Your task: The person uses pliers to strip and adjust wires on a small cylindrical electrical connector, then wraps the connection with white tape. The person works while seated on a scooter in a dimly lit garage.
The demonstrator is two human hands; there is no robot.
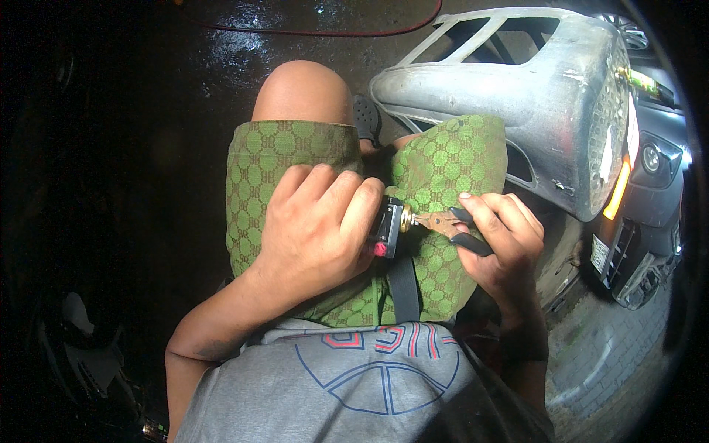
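Note:
My left hand (pixel 317 221) is closed around a small black boxy part (pixel 387 221) above my lap. A round brass-coloured fitting (pixel 406 218) sticks out of its right side, and something pinkish-red shows at its lower corner. In my right hand (pixel 506 236) is a pair of pliers (pixel 441 221) with rusty jaws and black grips. The fingers and thumb are around the handles, which stand somewhat apart. The pliers' tips point left and meet the brass fitting; whether they pinch it is too small to tell. My left fingers hide much of the black part.
A worn grey plastic chair (pixel 569 111) stands at the right, with a green bottle (pixel 646 85) and an orange strip (pixel 619 188) near its far edge. Beyond it is a dark car front (pixel 651 159). A red hose (pixel 332 33) crosses the wet floor (pixel 244 48).

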